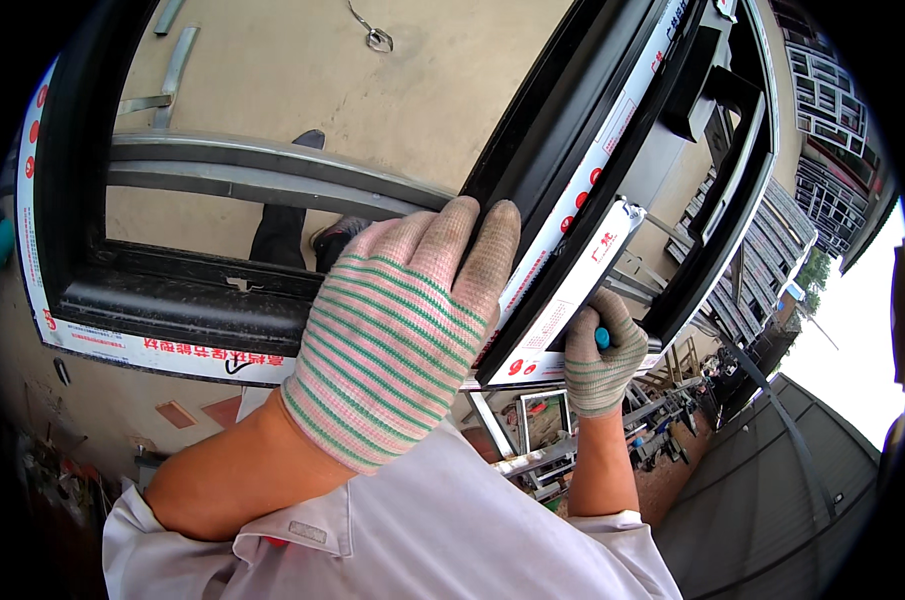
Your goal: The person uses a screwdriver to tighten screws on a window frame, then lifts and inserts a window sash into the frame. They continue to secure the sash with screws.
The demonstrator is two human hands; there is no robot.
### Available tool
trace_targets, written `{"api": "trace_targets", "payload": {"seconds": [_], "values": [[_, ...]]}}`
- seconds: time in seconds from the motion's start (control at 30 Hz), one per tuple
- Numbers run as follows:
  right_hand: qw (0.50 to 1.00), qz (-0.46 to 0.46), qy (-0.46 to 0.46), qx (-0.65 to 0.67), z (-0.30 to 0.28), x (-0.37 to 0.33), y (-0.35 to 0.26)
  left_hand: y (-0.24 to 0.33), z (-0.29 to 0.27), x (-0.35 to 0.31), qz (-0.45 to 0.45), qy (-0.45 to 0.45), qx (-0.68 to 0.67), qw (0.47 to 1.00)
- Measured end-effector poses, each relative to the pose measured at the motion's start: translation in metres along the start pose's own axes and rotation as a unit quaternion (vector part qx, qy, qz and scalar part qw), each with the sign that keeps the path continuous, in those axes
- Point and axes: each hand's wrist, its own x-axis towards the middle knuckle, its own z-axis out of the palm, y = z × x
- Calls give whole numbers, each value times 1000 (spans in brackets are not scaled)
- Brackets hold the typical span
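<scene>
A black window frame point(182, 300) with white printed protective film along its edges fills the upper view. A narrower black sash point(662, 125) stands out from its right side at an angle. My left hand point(387, 340), in a white knit glove with green and pink stripes, grips the frame near its lower right corner, its fingers bent over the black profile; its thumb is hidden. Against the lower end of the sash, my right hand point(607, 370), gloved too, has its fingers closed round a screwdriver-like tool with a teal handle end point(602, 338). The tool's tip is hidden.
Grey metal bars point(272, 180) cross behind the frame opening, above my feet. A small metal tool point(377, 40) lies on the concrete floor. Stacked metal profiles point(762, 250) and finished window grids point(827, 100) stand to the right, beside a dark corrugated wall point(772, 480).
</scene>
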Motion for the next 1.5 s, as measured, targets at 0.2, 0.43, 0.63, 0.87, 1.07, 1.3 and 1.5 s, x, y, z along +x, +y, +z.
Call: {"api": "trace_targets", "payload": {"seconds": [0.2, 0.43, 0.63, 0.87, 1.07, 1.3, 1.5], "values": [[999, -38, -2, -11, 2, 0, -9, 2, -6, -21, -11, -29, 72, 997], [999, -48, 11, 8, 0, 0, -6, -8, 4, -29, 83, 90, 140, 983], [996, -40, 6, 84, -47, -14, -21, 3, 4, -29, 72, 98, 160, 980], [979, -64, 49, 189, -142, -54, -33, 6, 6, -30, 40, 98, 194, 975], [919, -58, 130, 368, -234, -87, -3, 5, 12, -29, 54, 119, 192, 973], [745, -261, 69, 610, -329, -84, 142, 7, 8, -34, 33, 114, 209, 971], [762, -355, 182, 509, -410, -108, 229, 11, 12, -32, 35, 116, 195, 973]]}}
